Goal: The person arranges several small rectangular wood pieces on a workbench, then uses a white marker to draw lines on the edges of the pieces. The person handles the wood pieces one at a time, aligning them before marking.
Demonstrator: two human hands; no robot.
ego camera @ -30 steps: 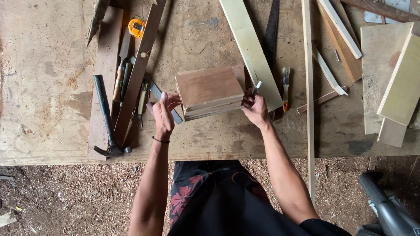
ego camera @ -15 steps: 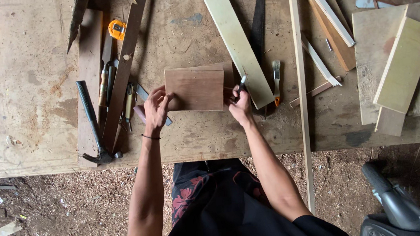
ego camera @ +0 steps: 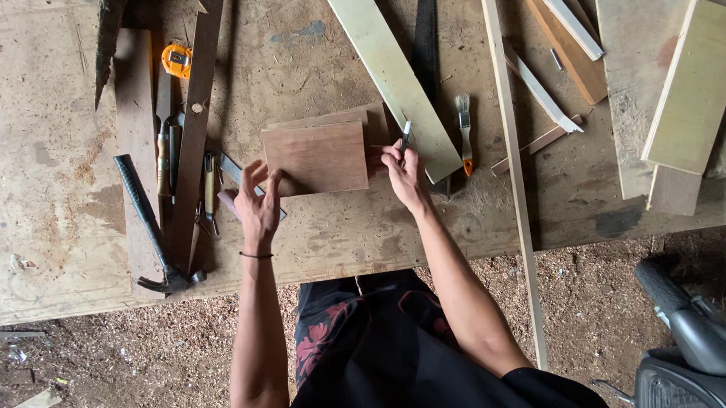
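At the frame's centre, a brown wooden panel (ego camera: pixel 315 158) lies flat on the tabletop (ego camera: pixel 34 125). The left hand (ego camera: pixel 257 207), fingers spread, touches its left edge. The right hand (ego camera: pixel 403 171) at its right edge pinches a small metal tool (ego camera: pixel 407 133).

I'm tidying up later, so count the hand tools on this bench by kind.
Hammer: 1
Paintbrush: 1
Tape measure: 1
Hand saw: 1
Total: 4, not counting the small tools between the dark boards, too cluttered to tell.
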